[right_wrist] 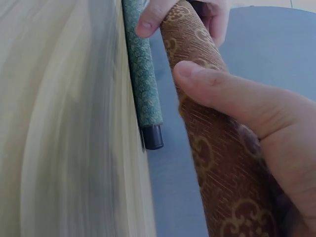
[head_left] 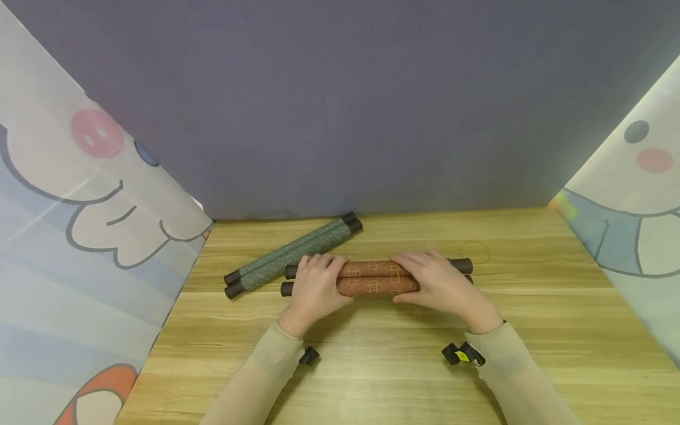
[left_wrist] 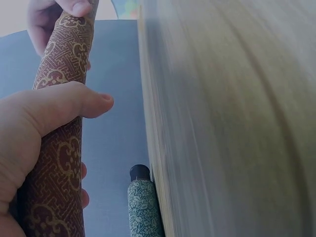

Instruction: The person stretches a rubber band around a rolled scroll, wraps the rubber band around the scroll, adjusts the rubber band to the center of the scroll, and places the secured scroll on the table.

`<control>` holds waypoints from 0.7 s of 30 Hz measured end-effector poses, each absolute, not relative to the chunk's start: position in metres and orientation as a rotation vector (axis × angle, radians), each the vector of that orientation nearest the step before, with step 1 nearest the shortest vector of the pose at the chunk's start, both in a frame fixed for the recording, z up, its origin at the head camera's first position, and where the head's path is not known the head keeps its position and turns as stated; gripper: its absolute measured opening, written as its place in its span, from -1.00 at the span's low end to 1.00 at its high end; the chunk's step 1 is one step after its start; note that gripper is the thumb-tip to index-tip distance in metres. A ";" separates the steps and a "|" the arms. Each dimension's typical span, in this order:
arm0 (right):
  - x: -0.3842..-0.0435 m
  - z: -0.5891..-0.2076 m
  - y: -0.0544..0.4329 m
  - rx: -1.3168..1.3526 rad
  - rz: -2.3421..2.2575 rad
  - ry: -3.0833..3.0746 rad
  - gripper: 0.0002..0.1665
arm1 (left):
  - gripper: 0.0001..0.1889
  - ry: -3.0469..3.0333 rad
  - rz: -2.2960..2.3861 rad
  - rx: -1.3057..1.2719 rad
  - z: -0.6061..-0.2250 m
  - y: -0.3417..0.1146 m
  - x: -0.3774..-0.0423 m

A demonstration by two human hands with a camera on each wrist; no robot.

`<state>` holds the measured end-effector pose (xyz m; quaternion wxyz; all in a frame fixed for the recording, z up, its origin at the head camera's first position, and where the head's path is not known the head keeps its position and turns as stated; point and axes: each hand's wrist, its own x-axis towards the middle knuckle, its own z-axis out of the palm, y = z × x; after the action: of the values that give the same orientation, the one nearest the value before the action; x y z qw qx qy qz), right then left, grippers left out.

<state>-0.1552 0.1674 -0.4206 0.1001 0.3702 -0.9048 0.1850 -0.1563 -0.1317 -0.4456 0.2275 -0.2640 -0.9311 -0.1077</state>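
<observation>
A reddish-brown scroll with gold floral patterning is rolled from both ends into two parallel rolls with dark end knobs. My left hand grips its left part and my right hand its right part, thumbs on the near side and fingers over the far side. In the wrist views the scroll appears raised off the table. A thin yellow band seems to cross it beside my right hand. Behind my left hand, a green patterned scroll, also double-rolled with dark ends, lies slantwise on the table.
A thin yellow rubber band lies on the wooden table beyond my right hand. A grey panel stands along the table's back edge. Cartoon-printed sheets flank both sides.
</observation>
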 end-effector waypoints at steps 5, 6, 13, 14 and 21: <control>-0.155 -0.428 0.159 1.112 0.550 -2.651 0.09 | -0.21 -2.524 -0.308 -0.749 -0.448 -0.129 -0.156; -0.155 -0.429 0.156 1.119 0.541 -2.651 0.10 | -0.23 -2.514 -0.312 -0.756 -0.449 -0.129 -0.156; -0.152 -0.432 0.143 1.231 0.513 -2.576 0.18 | -0.26 -2.523 -0.319 -0.776 -0.453 -0.126 -0.156; -0.152 -0.431 0.143 1.240 0.533 -2.564 0.20 | -0.25 -2.533 -0.313 -0.772 -0.453 -0.126 -0.156; -0.152 -0.428 0.152 1.193 0.568 -2.569 0.14 | -0.12 -2.581 -0.271 -0.748 -0.449 -0.126 -0.156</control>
<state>-0.1523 0.1517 -0.4279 0.1261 0.4098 -0.8821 0.1951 -0.1556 -0.1262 -0.4492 0.2185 -0.2701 -0.9326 -0.0978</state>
